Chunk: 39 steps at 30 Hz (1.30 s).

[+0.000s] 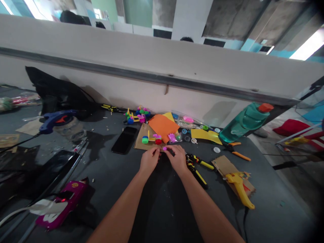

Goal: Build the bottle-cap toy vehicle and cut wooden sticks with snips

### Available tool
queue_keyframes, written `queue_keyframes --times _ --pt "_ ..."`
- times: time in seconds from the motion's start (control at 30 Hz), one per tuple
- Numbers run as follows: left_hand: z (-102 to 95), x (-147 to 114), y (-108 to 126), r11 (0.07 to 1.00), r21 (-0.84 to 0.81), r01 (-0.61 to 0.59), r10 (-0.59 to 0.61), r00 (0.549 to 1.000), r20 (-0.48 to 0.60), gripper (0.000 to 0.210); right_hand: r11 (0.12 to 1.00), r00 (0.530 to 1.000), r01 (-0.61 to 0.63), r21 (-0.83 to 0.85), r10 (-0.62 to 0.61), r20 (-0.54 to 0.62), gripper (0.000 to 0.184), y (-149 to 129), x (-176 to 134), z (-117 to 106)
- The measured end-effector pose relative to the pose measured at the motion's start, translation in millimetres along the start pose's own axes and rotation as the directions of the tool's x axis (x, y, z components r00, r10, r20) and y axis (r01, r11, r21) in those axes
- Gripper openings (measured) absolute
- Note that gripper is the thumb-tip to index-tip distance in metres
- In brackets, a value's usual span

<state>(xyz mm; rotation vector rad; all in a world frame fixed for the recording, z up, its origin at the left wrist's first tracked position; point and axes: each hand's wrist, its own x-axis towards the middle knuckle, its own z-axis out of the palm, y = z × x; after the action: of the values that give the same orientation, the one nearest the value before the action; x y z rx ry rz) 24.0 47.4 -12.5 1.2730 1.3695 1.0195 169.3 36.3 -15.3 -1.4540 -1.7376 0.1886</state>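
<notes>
My right hand (178,158) pinches a small round pink-purple piece (164,148) between thumb and fingertips. Close beside it, my left hand (150,161) has its fingertips pressed together; whatever is between them is too small or hidden to tell. Just beyond my fingers, a small toy vehicle (152,138) with green and red wheels and a yellow upright rests on a piece of cardboard (138,144). Orange paper (164,124) overlaps the cardboard, and a pink bag of small parts (172,137) lies to its right. Yellow-and-black pliers (199,168) lie near my right wrist.
A black phone (124,140) lies left of the cardboard. On the right are a yellow glue gun (240,187), orange-handled cutters (238,153) and a leaning green bottle (244,123). A blue glue gun (57,120) and a magenta power strip (63,204) occupy the left. A low wall (141,91) closes the back.
</notes>
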Motion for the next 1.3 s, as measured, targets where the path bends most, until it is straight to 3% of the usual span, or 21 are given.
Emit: queue_keyframes --times 0.17,0.33,0.6,0.87,1.1,1.3 --pt "3.8 -1 9 0.938 -0.324 0.121 -0.081 0.988 0.134 0.031 0.998 0.999 0.026 0.051 -0.028 0.042 0.016 -4 -2 -4" --pt "0.7 -2 16 0.865 -0.445 0.233 -0.160 0.967 0.196 0.034 0.997 0.999 0.037 0.073 -0.040 0.035 0.013 -8 -3 -4" --pt "-2.4 -1 15 0.864 -0.431 0.260 -0.160 0.954 0.255 0.033 0.991 0.990 0.130 0.042 -0.132 0.057 0.021 -8 -3 -7" --pt "-3.0 -2 16 0.879 -0.391 0.274 -0.157 0.939 0.306 0.032 0.989 0.991 0.136 0.051 -0.137 0.004 0.013 -7 -3 -6" --pt "-3.9 -1 15 0.870 -0.409 0.274 -0.161 0.943 0.291 0.032 0.984 0.985 0.169 0.061 -0.170 0.014 0.021 -10 -3 -7" --pt "-4.2 -1 13 0.885 -0.386 0.261 -0.141 0.940 0.312 0.033 0.989 0.992 0.125 0.077 -0.124 -0.013 0.013 -7 -2 -7"
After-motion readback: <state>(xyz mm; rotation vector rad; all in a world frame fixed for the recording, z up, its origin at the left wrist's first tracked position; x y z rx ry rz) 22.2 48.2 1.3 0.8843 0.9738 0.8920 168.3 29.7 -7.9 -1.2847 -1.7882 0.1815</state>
